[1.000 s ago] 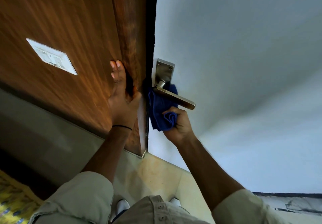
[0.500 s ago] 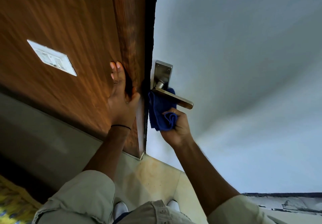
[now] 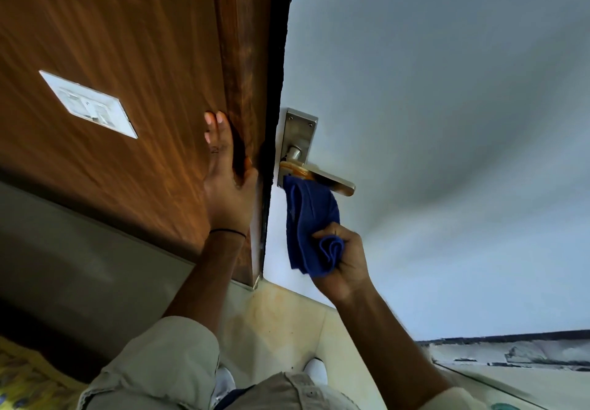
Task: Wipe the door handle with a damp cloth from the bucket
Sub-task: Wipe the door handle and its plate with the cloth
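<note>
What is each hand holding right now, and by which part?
The right hand grips the blue cloth by its bunched lower end. The left hand holds nothing, pressing flat on the wood panel.

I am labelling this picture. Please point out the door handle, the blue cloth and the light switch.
door handle (image 3: 332, 180), head view, on the lever bar.
blue cloth (image 3: 308, 218), head view, on the hanging fold.
light switch (image 3: 91, 105), head view, on the white plate.

Wood wall (image 3: 127, 42) w/ white switch plate (image 3: 87, 105); beige floor (image 3: 274, 323).

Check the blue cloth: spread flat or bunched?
Bunched. The blue cloth is gathered in the right hand, folds curling at the fist, upper end against the door handle.
</note>
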